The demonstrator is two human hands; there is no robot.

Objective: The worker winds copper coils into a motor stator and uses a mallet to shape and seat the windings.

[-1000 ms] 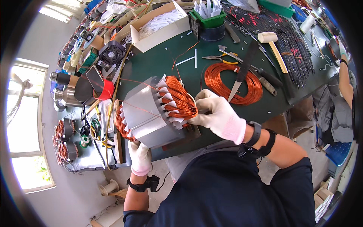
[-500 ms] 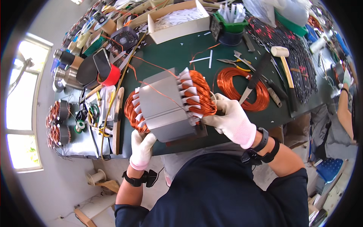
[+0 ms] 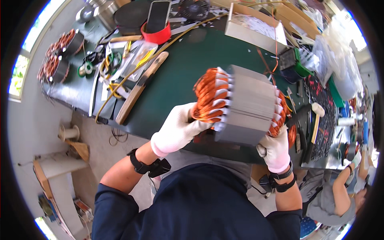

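Note:
Between my two gloved hands is a motor stator (image 3: 250,102), a grey laminated steel core with copper windings bulging from both ends. White paper liners stick out of its slots. My left hand (image 3: 180,130) grips the left copper winding (image 3: 210,96) from below, thumb near the paper tips. At the other end my right hand (image 3: 277,150) is closed around the lower part of the right winding (image 3: 282,114), which the core partly hides. A thin loose copper wire (image 3: 274,48) runs up from behind the stator toward the back of the table.
On the green table (image 3: 188,56) lie a wooden stick (image 3: 144,86), a red tape roll (image 3: 157,34) with a phone, and a box of paper strips (image 3: 256,26). A mallet (image 3: 317,116) lies right. Two finished stators (image 3: 60,68) stand far left. Another person (image 3: 336,196) sits at right.
My view has swung so the table sits further right and turned. The stator has been tilted in my hands, its left winding now raised and facing me; both hands still hold its ends.

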